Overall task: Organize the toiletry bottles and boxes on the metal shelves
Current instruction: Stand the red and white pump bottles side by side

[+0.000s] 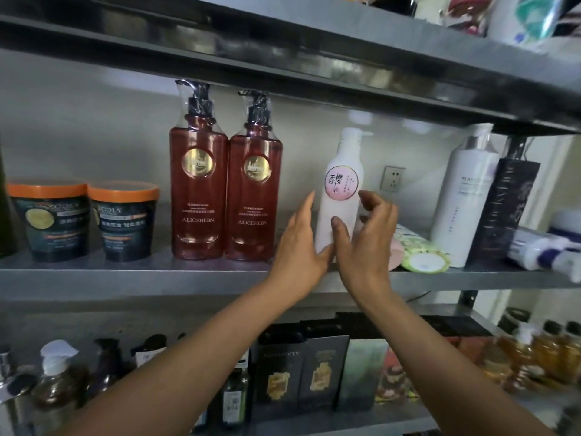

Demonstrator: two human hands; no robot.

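White pump bottle (343, 158) upright between flat-fingered left grip (298, 247) and loosely spread right grip (369, 240), thumb on it

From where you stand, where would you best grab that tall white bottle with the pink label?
Take the white bottle by its straight lower body, below the round label, coming from the front. It stands roughly upright and slim, so it is easy to encircle; the narrow pump top would probably give less hold. A red bottle stands close on its left.
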